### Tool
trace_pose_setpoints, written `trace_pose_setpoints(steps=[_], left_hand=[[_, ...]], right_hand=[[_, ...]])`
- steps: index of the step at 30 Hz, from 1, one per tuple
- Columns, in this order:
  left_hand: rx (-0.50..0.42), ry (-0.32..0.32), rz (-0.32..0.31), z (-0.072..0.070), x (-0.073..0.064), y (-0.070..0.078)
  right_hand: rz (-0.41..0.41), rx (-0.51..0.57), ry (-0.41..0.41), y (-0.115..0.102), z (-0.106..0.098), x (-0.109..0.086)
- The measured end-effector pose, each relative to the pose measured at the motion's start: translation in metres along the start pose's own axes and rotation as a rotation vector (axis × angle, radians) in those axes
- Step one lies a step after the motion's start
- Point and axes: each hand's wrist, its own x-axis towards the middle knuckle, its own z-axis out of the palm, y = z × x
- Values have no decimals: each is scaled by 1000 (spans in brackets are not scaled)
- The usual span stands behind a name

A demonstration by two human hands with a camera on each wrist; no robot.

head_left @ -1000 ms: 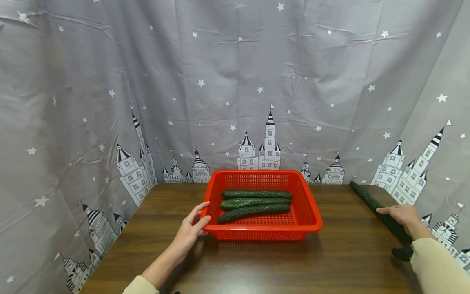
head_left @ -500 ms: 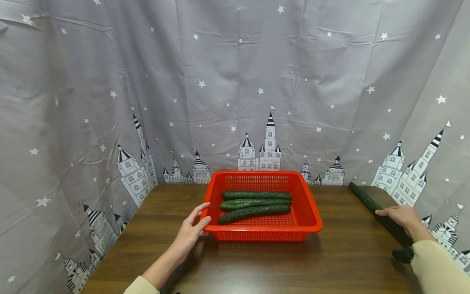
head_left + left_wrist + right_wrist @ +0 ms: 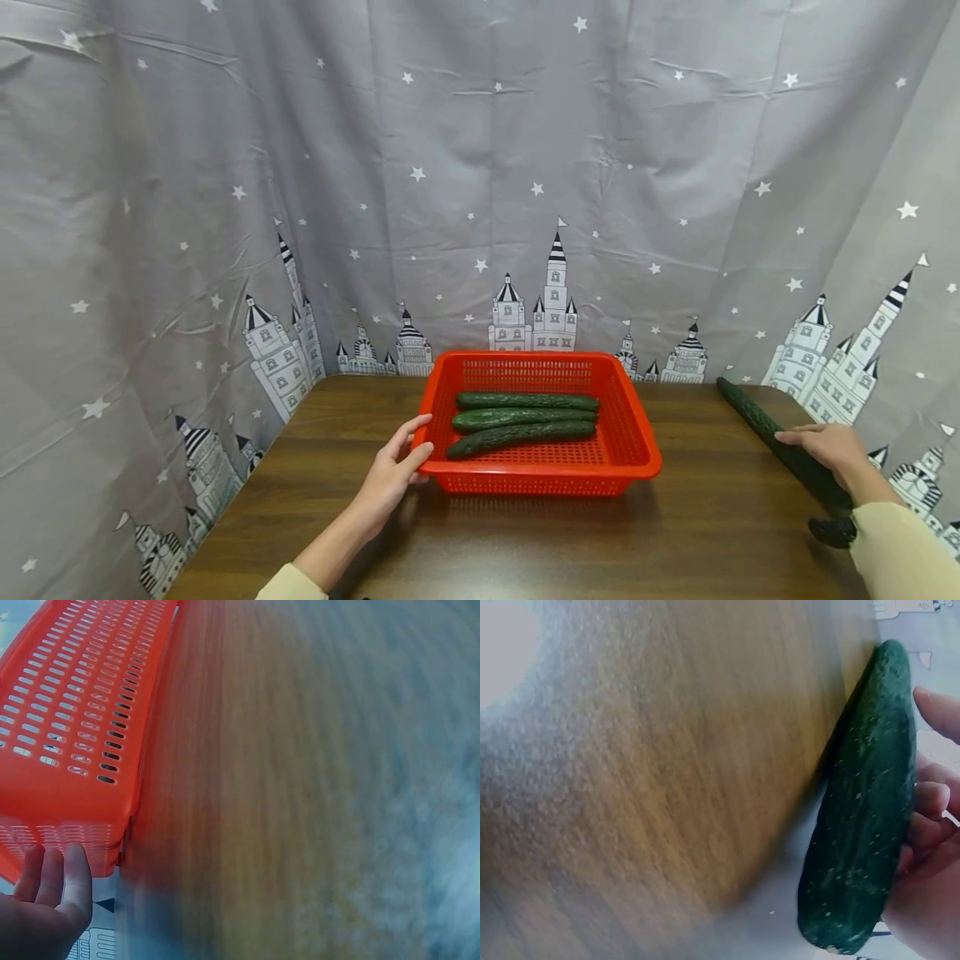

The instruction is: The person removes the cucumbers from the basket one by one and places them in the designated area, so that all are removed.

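At the middle of the table stands a red plastic basket (image 3: 525, 485) with perforated walls. Three dark green cucumbers (image 3: 525, 420) lie side by side inside it, lengthwise. My left hand (image 3: 392, 468) holds the basket's left end near the front corner, thumb at the rim; in the left wrist view several fingers (image 3: 51, 879) touch its outer end wall. Another long cucumber (image 3: 750, 408) lies slanted along the table's right side. My right hand (image 3: 827, 450) grips it near its middle; the right wrist view has the fingers (image 3: 930, 796) curled against the cucumber's side, partly hidden behind it.
The brown wooden table (image 3: 525, 550) bears the basket and the loose cucumber. A grey curtain (image 3: 525, 150) with stars and castles hangs close behind the table and along both sides. At my right wrist sits a small black device (image 3: 832, 532).
Both hands, the basket and the cucumbers keep their places. The head view has shifted very slightly, so everything appears a little lower and further right.
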Motion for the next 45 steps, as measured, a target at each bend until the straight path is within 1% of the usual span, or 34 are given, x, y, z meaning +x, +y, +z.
trace_pose_setpoints(steps=[4,7,9,13,18,25,29,33,38,45], left_hand=[[8,-3,4,0,0,1],[10,7,6,0,0,2],[10,11,1,0,0,2],[9,6,-11,0,-1,2],[4,1,-7,0,-1,1],[5,-4,-11,0,-1,1],[4,-8,-11,0,-1,1],[4,-5,-7,0,-1,1],[3,-5,-5,1,0,1],[2,4,-14,1,-1,1]], right_hand=[[-29,-27,14,-8,-2,-3],[-73,-54,37,-19,-4,-2],[-90,-53,37,-27,-4,-1],[-104,-6,47,-39,1,4],[-141,32,64,-56,6,11],[-167,72,8,-89,7,15],[-192,73,-18,-108,10,16],[-214,72,-42,-122,14,19],[-242,54,-62,-142,14,19],[-256,88,-116,-172,21,23]])
